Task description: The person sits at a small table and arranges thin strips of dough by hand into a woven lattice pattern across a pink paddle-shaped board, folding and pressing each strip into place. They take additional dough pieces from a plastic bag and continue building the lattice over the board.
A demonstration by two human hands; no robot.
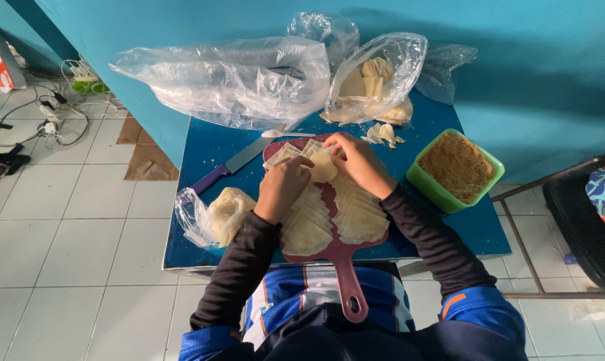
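A dark red cutting board (343,261) with a handle lies on a small blue table (212,157), covered with rows of pale square dough wrappers (309,224). My left hand (283,186) and my right hand (357,162) meet at the far end of the board. Together they pinch one folded pale wrapper (324,167) between their fingers. Both arms wear dark long sleeves.
A green tub of brown crumbly filling (456,167) stands at the right. A knife with a purple handle (232,164) and a white spoon (285,134) lie behind the board. Clear plastic bags (242,80) sit at the back; one bag (376,77) holds pale pieces. A bagged pale lump (222,214) is at left.
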